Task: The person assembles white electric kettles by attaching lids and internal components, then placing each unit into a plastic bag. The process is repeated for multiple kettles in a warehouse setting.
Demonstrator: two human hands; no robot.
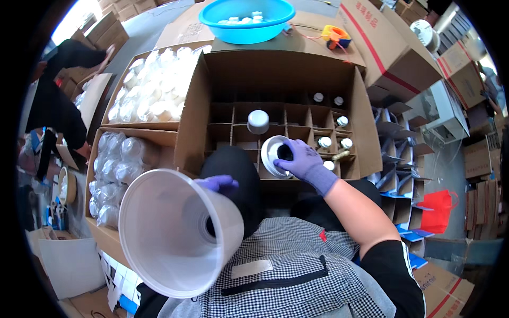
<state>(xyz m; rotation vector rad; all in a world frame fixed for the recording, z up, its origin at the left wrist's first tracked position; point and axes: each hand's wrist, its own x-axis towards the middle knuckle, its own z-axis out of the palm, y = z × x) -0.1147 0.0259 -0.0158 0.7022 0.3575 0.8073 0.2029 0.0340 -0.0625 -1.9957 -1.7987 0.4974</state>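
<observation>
A white, round plastic piece with a dark centre [269, 157] is over the near edge of an open brown cardboard carton with dividers [368, 143], gripped by the purple-gloved right hand [306, 160]. The purple-gloved left hand [218, 182] is mostly hidden behind a large, translucent, tapered plastic container [172, 249]; whether it grips that cannot be told. Inside the carton are a white cylindrical container [258, 121] and small white-capped bottles [324, 142]. Beyond stands a round blue plastic basin [247, 33].
</observation>
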